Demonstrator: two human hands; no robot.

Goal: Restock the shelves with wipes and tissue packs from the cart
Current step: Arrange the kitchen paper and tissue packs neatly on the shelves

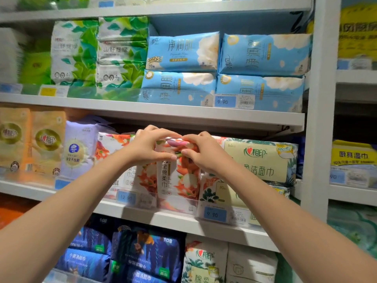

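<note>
Fingers [163,132] curled, pack [177,176] top pinched by left hand [148,147] and right hand [203,154] | axis upright, frame centre | hands equally near

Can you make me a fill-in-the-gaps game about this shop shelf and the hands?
1. The flowery orange pack is gripped at its top by ____ hands, the left hand and the right hand.
2. The flat packs on the shelf just above are light ____ with white flowers.
3. The price tag in front of them reads ____.
4. The tall packs left of them are printed with green ____.

Missing words: two; blue; 9.90; leaves.
</note>
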